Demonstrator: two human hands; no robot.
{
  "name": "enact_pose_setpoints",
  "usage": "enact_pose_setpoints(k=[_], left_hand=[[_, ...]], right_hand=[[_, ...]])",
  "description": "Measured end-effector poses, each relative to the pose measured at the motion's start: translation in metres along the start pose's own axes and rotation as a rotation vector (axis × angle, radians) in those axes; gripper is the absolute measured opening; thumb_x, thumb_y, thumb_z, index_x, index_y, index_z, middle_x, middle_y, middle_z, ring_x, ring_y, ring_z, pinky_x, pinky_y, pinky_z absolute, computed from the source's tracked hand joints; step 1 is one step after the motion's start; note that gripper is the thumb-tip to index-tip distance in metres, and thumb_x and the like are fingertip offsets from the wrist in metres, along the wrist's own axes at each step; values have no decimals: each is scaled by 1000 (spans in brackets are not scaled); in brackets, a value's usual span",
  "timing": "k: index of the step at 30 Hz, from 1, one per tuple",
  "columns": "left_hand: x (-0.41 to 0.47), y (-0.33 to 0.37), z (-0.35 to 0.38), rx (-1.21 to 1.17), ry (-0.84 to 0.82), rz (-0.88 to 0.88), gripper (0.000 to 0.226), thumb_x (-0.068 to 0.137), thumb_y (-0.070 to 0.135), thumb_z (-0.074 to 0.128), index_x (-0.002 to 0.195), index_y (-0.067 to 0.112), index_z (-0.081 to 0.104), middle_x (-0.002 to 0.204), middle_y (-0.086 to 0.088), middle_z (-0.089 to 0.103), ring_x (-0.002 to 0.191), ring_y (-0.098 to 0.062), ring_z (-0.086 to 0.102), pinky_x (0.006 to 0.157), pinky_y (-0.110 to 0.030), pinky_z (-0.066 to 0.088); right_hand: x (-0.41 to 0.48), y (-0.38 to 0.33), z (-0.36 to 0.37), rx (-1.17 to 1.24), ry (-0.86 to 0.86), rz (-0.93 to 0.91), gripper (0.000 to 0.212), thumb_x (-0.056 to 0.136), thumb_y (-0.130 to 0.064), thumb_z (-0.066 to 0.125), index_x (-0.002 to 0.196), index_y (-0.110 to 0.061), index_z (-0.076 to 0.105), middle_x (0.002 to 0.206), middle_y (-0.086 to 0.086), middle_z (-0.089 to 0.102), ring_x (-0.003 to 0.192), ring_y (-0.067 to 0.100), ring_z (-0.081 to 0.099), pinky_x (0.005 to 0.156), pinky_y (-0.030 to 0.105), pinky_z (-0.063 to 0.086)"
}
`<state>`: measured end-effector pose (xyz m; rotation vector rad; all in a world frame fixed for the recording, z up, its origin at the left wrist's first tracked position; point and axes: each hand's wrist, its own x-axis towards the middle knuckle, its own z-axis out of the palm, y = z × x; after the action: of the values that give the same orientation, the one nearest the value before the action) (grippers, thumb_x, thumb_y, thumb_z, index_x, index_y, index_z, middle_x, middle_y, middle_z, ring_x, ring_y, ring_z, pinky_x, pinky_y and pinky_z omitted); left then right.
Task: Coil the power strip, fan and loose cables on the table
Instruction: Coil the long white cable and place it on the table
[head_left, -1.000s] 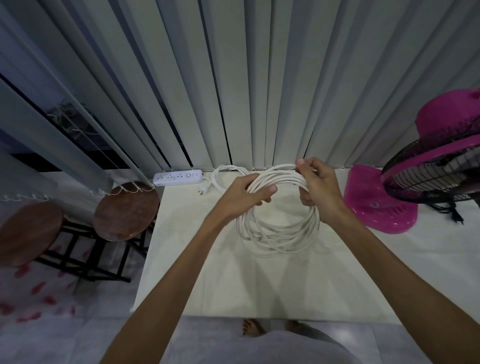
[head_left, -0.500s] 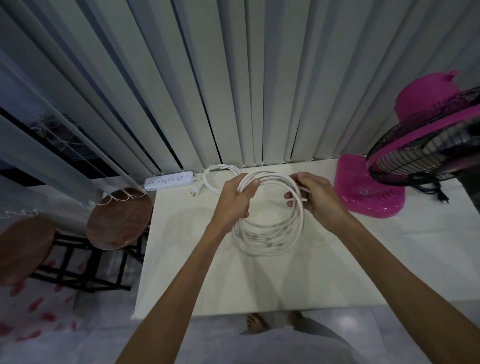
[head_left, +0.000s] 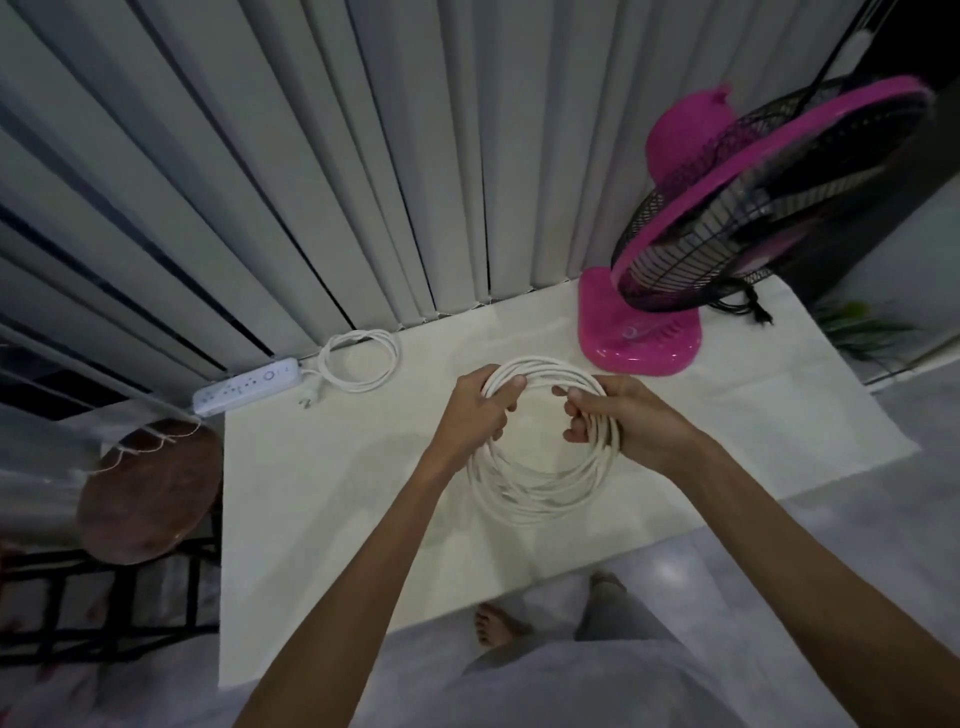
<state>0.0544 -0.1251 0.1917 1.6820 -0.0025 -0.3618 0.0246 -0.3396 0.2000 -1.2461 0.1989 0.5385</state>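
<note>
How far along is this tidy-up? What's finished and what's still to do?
Looks done: the power strip lies at the far corner of the table, its cord looped beside it. In hand: left hand and right hand both grip the white cable coil, already wound into several loops. Left: setting that coil down, and maybe the black cord bunched behind the pink fan; I cannot tell whether it is coiled.
</note>
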Motion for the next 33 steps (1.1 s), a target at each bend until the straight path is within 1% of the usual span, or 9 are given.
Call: enact_pose_setpoints(k=[4,7,10,14,18,23,27,30,33], left_hand=[[12,-11,42,15,-69,49,34,90,25,71,122,26,62,71,7,63,51,-11,48,44,-23,40],[19,-17,77,116,-135,163,45,81,15,80,123,19,64,97,13,71,76,0,64,65,-12,47],[32,-15,119,222,-87,248,36,81,10,78,115,14,68,102,6,73,93,-5,68,83,-18,49],[55,-5,186,394,-26,315,17,84,18,75,100,18,73,86,9,72,79,-6,66,72,-24,50],[85,7,254,539,-57,274,17,85,26,74,91,11,73,81,-2,71,76,-20,66,69,-34,51],[127,17,322,265,-223,-115,22,83,31,77,80,11,69,57,9,49,47,-8,42,44,-22,31],[138,17,357,38,-291,-195,32,80,29,80,111,32,70,68,2,49,49,-11,38,44,-24,28],[145,16,377,18,-263,-182,31,80,30,78,109,38,70,67,5,54,45,-11,38,42,-24,28],[156,12,389,6,-256,-239,12,80,25,72,91,28,70,64,1,56,40,-12,33,41,-24,23]], right_hand=[[-15,7,-40,248,-12,96,27,85,-9,64,109,4,67,79,10,70,74,25,73,77,38,61],[-27,13,-76,287,-2,106,27,86,-7,63,111,4,63,84,14,71,79,30,74,79,41,61],[-36,12,-115,210,64,73,26,89,-5,64,113,4,64,96,19,73,87,33,73,83,44,60],[-46,1,-177,-40,196,9,19,94,-6,63,110,1,69,95,15,71,88,26,69,83,38,58],[-57,-7,-250,-28,210,-49,21,93,-1,63,112,4,68,103,27,69,95,35,69,93,47,53],[-68,-9,-322,377,136,2,16,91,-1,61,105,0,69,93,18,68,91,32,70,91,50,56],[-76,-13,-360,539,39,14,23,83,2,66,106,1,65,84,15,61,79,27,66,91,52,53],[-78,-20,-385,355,95,-24,56,81,7,69,131,-9,52,88,19,65,78,30,67,83,46,57],[-76,-25,-396,-301,210,-224,70,84,-4,75,141,-27,41,105,9,65,94,25,69,85,37,58]])
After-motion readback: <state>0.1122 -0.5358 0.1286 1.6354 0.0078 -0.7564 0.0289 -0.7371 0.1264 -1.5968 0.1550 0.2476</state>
